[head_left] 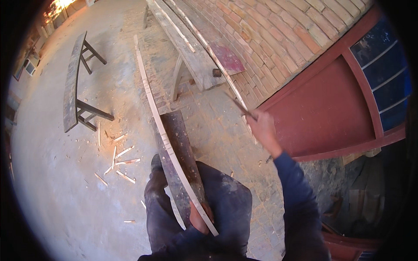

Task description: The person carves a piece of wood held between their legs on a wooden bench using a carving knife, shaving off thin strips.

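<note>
A long pale wooden strip runs lengthwise over a narrow, stained bench between my legs. Several groups of crosswise lines show along it; whether they are cuts or marks I cannot tell. Close to my body, my left hand is closed around the strip near its lower end. Out to the right, my right hand is raised and gripping a slim, dark, stick-like tool. Motion smears the tool's far end, so its kind is unclear.
A second wooden bench stands at the left. Wood offcuts litter the concrete floor. Ahead, another bench carries long wooden strips and a small dark block. A brick wall and red door border the right.
</note>
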The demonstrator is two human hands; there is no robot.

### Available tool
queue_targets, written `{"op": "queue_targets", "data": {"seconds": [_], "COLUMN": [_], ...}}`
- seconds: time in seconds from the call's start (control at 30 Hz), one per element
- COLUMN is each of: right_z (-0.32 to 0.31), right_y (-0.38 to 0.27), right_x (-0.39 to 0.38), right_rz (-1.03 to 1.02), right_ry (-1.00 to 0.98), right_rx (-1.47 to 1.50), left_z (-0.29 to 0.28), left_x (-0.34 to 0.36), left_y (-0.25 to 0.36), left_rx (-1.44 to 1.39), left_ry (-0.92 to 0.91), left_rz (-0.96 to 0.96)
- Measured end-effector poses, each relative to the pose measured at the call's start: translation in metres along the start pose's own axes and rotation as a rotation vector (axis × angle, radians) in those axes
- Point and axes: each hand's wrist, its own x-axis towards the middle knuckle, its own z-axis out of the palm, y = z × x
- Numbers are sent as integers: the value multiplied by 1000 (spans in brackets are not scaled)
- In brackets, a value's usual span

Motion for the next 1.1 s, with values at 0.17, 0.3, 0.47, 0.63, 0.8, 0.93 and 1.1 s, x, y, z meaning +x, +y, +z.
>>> {"op": "queue_targets", "data": {"seconds": [0.17, 0.3, 0.47, 0.63, 0.8, 0.93, 1.1], "right_z": [42, 76, 97, 98, 98, 99, 112], "right_y": [34, 49, 38, 41, 23, -7, 18], "right_x": [171, 242, 277, 287, 293, 276, 273], "right_rz": [-62, -49, -59, -32, -201, 86, 85], "right_ry": [93, 127, -85, -206, -346, -307, -183], "right_rx": [-320, -393, -573, -598, -820, -462, -669], "left_z": [-21, -26, -43, -47, -38, -40, -38], "left_x": [5, 8, 11, 9, 6, 7, 4], "left_y": [-16, -20, -26, -24, -15, -14, -15], "left_rx": [60, 67, 111, 213, 137, 83, 107], "left_ry": [-51, 24, -117, -132, -116, -108, -133], "left_rz": [5, -87, -120, -125, -148, -193, -175]}}
